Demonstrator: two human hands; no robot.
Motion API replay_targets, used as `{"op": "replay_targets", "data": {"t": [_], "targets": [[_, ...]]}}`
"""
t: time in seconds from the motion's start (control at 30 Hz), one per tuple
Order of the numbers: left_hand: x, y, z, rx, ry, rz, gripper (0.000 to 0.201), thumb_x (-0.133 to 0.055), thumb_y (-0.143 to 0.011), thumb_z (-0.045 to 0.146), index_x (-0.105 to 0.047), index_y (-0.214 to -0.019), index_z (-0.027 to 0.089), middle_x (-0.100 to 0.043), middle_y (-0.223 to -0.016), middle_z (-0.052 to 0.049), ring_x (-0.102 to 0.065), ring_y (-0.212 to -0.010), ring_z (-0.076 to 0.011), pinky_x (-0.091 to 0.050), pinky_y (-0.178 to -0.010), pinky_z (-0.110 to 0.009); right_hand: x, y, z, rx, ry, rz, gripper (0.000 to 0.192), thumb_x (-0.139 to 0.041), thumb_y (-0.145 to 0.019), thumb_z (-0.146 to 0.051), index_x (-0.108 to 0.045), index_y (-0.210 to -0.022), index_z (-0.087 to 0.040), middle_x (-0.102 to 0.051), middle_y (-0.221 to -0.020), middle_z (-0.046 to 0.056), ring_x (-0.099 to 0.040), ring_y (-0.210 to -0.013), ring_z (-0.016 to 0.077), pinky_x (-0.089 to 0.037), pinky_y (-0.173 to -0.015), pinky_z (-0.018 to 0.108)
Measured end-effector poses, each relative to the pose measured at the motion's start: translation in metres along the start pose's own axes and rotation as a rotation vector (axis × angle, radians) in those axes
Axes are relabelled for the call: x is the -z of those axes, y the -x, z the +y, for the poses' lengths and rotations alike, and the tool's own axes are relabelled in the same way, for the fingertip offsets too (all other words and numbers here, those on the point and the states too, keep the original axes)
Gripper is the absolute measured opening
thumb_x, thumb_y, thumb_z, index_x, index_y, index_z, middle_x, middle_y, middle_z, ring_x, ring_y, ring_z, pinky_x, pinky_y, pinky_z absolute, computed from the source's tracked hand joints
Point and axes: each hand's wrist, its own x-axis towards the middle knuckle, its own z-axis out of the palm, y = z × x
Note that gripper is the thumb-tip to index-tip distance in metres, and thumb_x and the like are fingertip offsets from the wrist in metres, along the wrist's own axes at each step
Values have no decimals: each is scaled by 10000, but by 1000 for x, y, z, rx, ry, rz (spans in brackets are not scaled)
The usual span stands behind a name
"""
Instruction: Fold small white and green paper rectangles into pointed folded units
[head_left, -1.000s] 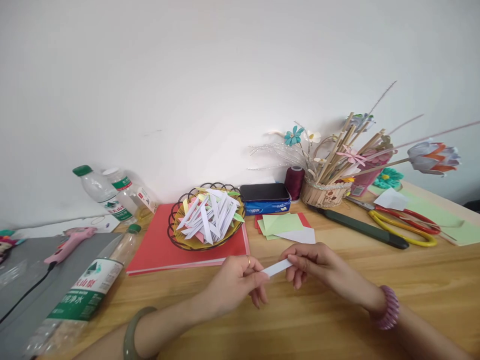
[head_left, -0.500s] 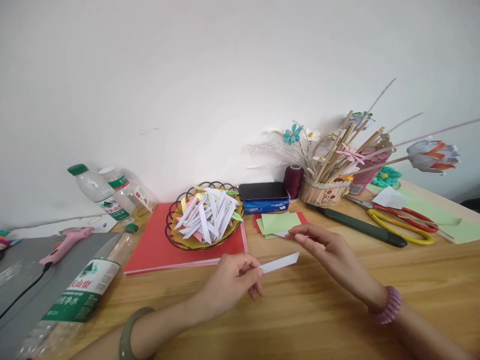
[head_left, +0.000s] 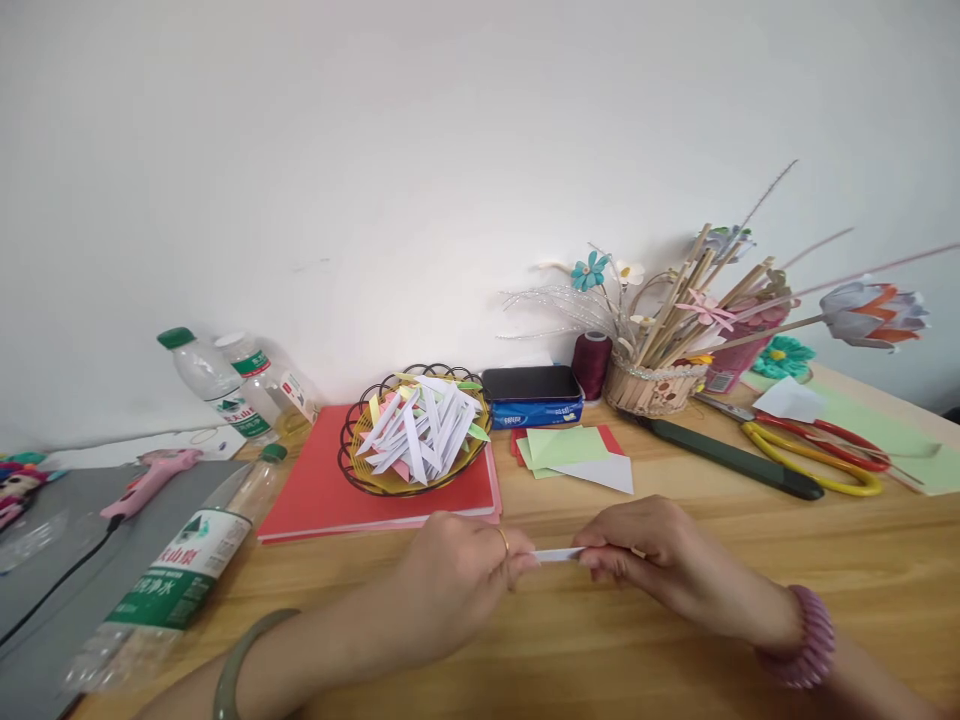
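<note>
Strip (head_left: 558, 555) of white paper spans the gap between left hand (head_left: 461, 580) and right hand (head_left: 667, 565), each pinched closed on one end, with the basket (head_left: 384, 480) beyond the left; light, even tension should help hold it straight.

"Is that slim, straight paper strip (head_left: 556, 555) white?"
"On its visible face, yes. The round yellow woven basket (head_left: 360, 462) has black loops edging it."
"The nearest clear plastic bottle (head_left: 178, 575)?"
"Labelled white over green, with red lettering."
</note>
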Motion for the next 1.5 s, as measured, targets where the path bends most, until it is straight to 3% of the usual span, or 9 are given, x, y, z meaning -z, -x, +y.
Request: {"op": "replay_targets", "data": {"t": [0.23, 0.4, 0.57, 0.73, 0.87, 0.97, 1.13, 1.37, 1.5], "targets": [[20, 1, 13, 111, 130, -175, 320, -385, -945, 237, -612, -729, 174, -643, -669, 22, -555, -561, -73, -395, -594, -151, 5, 2, -12, -1, -116, -11, 342, -433, -923, -392, -650, -791, -163, -615, -580, 17, -546, -481, 87, -411, -486, 193], [37, 7, 13, 128, 80, -138, 334, -358, -941, 231, -601, -716, 181, -634, -656, 40, -560, -555, -64, -396, -571, -142, 15, 7, -2, -134, -174, 48, 344, -519, -860, -454, -631, -690, -177, -596, -515, -1, -532, -439, 94, -403, -447, 201], [67, 8, -24, 248, -598, 530, 337, -370, -924, 307, -660, -811, 178, -695, -749, -33, -635, -705, -168, -441, -624, -235, 27, 10, 20, -408, -39, 410, 448, -471, -834, -565, -581, -615, -190, -580, -551, 18, -527, -493, 130, -429, -486, 247], [86, 6, -51, 438, -965, 44, 312, -427, -894, 372, -659, -989, 186, -684, -1020, -82, -625, -933, -263, -474, -672, -304, 23, 7, 22, -394, 34, 382, 464, -444, -846, -562, -574, -600, -191, -567, -543, 10, -521, -504, 133, -423, -487, 247], [92, 9, -45, 509, -1073, 213, 344, -384, -921, 378, -647, -1063, 208, -705, -936, -75, -655, -792, -260, -441, -524, -283, 19, 7, 27, -387, 161, 391, 443, -387, -890, -516, -590, -667, -191, -612, -603, 19, -564, -547, 148, -444, -517, 258], [82, 8, -34, 270, -998, 474, 303, -398, -939, 322, -673, -978, 200, -716, -901, -43, -661, -762, -208, -450, -562, -263, 16, 2, 41, -358, 284, 355, 354, -395, -905, -429, -633, -930, -167, -693, -893, 90, -642, -757, 211, -503, -664, 327], [33, -2, -16, -243, -713, 373, 205, -454, -921, 184, -652, -947, 137, -701, -742, -43, -641, -660, -144, -474, -634, -243, 9, -12, 69, -233, 492, 186, 390, -533, -836, -270, -555, -1185, -98, -550, -1252, 200, -511, -1156, 309, -410, -947, 460], [-33, -3, -20, -370, -557, 84, 243, -407, -923, 170, -636, -848, 141, -615, -580, -29, -595, -563, -128, -477, -581, -231, -4, -12, 74, -106, 693, 45, 239, -424, -862, -73, -632, -972, -117, -690, -945, 137, -655, -846, 230, -504, -748, 347], [-37, -7, -22, -388, -526, 171, 226, -417, -919, 159, -628, -842, 142, -658, -673, -35, -612, -638, -127, -496, -614, -230, -3, -8, 72, -56, 771, 76, 240, -407, -879, -91, -630, -960, -124, -697, -907, 113, -664, -787, 204, -517, -679, 308]]}}
